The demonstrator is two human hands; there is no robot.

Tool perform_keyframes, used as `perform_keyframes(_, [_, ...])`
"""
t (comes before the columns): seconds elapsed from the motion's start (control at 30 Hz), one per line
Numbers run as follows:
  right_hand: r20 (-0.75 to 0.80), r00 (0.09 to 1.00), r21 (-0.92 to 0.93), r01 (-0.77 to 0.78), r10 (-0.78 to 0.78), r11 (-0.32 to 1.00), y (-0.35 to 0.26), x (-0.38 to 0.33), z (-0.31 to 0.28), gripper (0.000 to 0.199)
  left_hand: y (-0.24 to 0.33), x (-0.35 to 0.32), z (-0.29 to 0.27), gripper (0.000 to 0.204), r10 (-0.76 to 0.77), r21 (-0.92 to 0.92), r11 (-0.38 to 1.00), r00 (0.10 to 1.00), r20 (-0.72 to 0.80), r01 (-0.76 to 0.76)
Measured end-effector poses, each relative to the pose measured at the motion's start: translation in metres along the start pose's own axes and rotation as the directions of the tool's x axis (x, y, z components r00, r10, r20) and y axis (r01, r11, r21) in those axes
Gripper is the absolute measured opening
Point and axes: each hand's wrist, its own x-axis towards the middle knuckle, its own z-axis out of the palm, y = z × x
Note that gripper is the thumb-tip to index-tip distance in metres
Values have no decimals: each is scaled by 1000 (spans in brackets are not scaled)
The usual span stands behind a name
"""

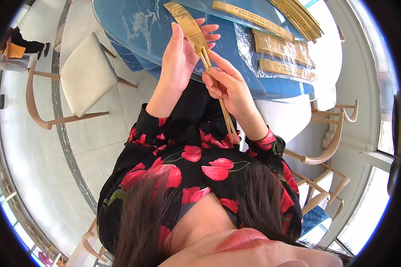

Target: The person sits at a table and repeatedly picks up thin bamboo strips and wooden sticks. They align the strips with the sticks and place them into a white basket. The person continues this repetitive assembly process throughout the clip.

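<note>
In the head view, the left hand (176,64) is raised at the near edge of the blue table (120,20), palm up and fingers spread, with a flat gold paper sleeve (186,24) lying across it between the thumb and the outstretched fingers; how firmly the palm bears on the sleeve cannot be told. The right hand (229,82) pinches a pair of pale wooden chopsticks (226,115) between thumb and fingers. Their upper ends sit at the lower mouth of the sleeve, while their lower ends slant down in front of the person's black top with red flowers (191,153). The sleeve's far end tilts up over the tabletop. Toward the table's right edge, a long gold strip (254,18) lies slantwise on the glass, and a fanned stack of gold sleeves (300,20) lies just beyond it. Nearer the table's near right edge, clear plastic wrap (244,49) covers gold bundles (283,46). A chair with a pale seat (87,69) stands off the table's left side, with wooden chairs (327,153) on the right.
</note>
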Motion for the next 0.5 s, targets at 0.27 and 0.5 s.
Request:
perform_keyframes(0.27, [84,996,-98,14,-6,995,3,3,11,45,3,12,-3,54,69,11,997,980,187,-72])
perform_keyframes(0.5, [98,991,-80,102,-94,992,14,9,7,45,-1,9,-8,52,11,43,999,984,180,-19])
